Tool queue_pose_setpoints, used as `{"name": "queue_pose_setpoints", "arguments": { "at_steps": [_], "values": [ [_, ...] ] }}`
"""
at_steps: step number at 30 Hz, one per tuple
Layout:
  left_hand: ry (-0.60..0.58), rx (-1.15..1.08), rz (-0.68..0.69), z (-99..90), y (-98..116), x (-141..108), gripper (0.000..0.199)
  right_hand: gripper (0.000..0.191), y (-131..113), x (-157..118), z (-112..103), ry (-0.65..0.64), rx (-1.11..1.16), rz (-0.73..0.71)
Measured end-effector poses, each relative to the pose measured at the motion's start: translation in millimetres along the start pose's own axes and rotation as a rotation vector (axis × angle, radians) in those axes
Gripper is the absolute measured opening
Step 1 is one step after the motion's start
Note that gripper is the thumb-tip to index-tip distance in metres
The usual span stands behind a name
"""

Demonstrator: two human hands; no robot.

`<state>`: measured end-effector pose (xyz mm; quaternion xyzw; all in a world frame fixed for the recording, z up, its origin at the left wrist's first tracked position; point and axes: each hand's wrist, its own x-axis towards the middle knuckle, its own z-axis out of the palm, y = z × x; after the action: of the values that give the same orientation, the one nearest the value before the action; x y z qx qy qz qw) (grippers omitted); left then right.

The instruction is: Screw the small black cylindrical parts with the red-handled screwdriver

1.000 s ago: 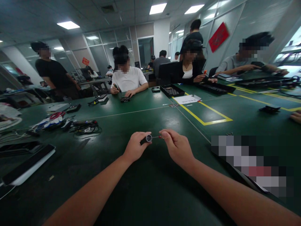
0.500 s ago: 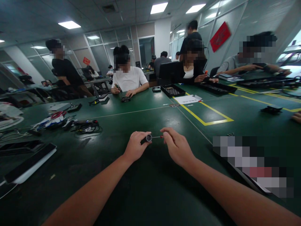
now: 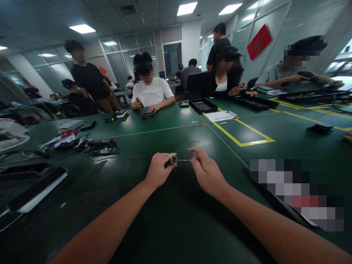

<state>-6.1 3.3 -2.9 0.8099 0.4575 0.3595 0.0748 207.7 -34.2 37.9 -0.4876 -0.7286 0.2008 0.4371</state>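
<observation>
left hand [image 3: 159, 168] and right hand [image 3: 207, 170] seen bare mid-frame, forearms [image 3: 115, 218] shown uncovered, tapered toward wrists [image 3: 146, 186], cropped low in frame

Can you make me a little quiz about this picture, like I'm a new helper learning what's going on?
1. True or false: the left hand lies flat with nothing in it.

2. Pick one: what colour is the end of the thin rod nearest the right hand?
a) blue
b) red
c) green

3. Fill in the missing word: the wide tape on the green table is ____.

Key:
1. False; it grips a black tube.
2. b
3. yellow
</observation>
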Motion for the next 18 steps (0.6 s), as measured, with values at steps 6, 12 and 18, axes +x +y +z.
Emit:
{"name": "queue_pose_setpoints", "arguments": {
  "at_steps": [6, 12, 18],
  "values": [
    [-0.007, 0.001, -0.001, -1.1, 2.3, -1.3, 0.037, 0.033, -0.9, 2.2, -3.3, 0.004, 0.011, 0.093],
    [-0.007, 0.015, -0.042, -3.1, 3.1, -1.2, 0.038, 0.027, 3.7, 1.9, 3.1, 0.065, 0.117, 0.127],
    [0.020, 0.018, -0.035, -4.5, 6.0, -1.3, 0.037, 0.021, 12.9, 0.7, 8.3, 0.127, 0.260, 0.131]
  ]
}}
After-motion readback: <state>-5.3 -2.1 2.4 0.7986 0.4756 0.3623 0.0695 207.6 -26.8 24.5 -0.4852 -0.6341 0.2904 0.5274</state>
